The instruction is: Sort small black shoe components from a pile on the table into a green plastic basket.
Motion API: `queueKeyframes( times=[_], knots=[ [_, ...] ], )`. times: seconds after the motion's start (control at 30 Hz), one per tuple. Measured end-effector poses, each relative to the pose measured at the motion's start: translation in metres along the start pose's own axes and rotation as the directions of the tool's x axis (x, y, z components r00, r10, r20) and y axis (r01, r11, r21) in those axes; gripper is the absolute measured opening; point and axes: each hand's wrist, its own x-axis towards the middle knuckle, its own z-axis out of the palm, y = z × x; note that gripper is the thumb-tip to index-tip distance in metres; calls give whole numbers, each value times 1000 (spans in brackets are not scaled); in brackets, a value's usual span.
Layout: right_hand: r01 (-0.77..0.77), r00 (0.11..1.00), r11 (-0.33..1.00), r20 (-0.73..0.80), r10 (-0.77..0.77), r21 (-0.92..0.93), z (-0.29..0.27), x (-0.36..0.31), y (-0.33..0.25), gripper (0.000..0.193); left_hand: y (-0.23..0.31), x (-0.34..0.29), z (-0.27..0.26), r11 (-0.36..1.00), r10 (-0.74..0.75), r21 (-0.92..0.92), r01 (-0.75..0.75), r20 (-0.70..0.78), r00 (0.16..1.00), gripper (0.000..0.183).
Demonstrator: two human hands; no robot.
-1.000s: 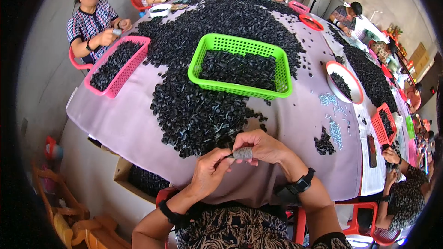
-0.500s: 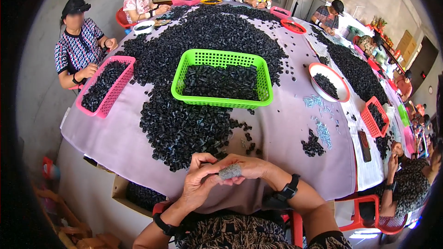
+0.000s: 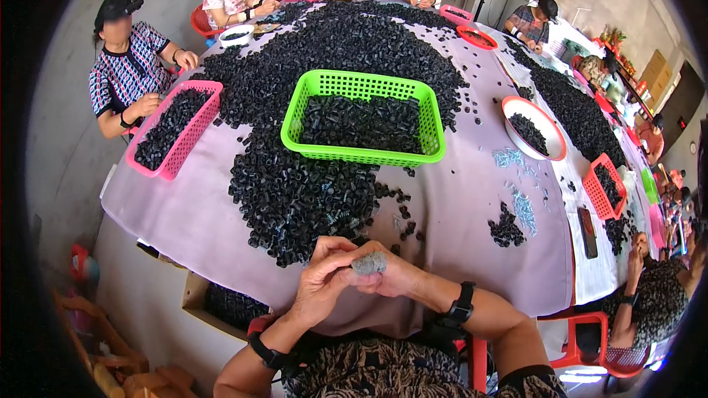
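My left hand (image 3: pixel 323 285) and my right hand (image 3: pixel 400 274) are pressed together just off the table's near edge. The fingers of both are closed and pinched; whatever lies between them is hidden. A grey fuzzy wrap (image 3: pixel 369 263) shows between the hands and looks to be around my right thumb. Just beyond my fingers, small black plastic pieces (image 3: pixel 295 206) lie in a big heap, with a few tiny pale clear bits among them. A green plastic basket (image 3: pixel 361 153), holding more black pieces, stands on the table behind that heap.
A pink basket (image 3: pixel 184 147) is at the left, a white bowl with an orange rim (image 3: pixel 557 136) at the right. Pale blue small pieces (image 3: pixel 523 210) and a phone (image 3: pixel 587 232) lie to the right. A box (image 3: pixel 198 302) stands below the table. Several people sit around.
The view has shifted slightly, moving the table a little to the right. My hands stay together, with fingers slightly readjusted. The person at the left has lowered one hand toward the heap.
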Motion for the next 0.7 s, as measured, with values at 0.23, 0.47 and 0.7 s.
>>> queueKeyframes(
  times=[0.23, 0.47, 0.7],
  knots=[
    [-1, 1000, 1000, 13, 1, 30, -2, 4, 4, 25, -9, 1, -5, 996, 39, 75, -42, 43, 998, 30],
    [43, 996, 989, -76, -54, -138, 9, -1, -20, 33, 1, 4, 2, 944, -56, -328, 27, -79, 995, 45],
    [206, 875, 966, -412, -254, -158, 12, 12, -135, 61, -4, 0, -2, 965, -183, -211, 155, -119, 976, 21]
  ],
)
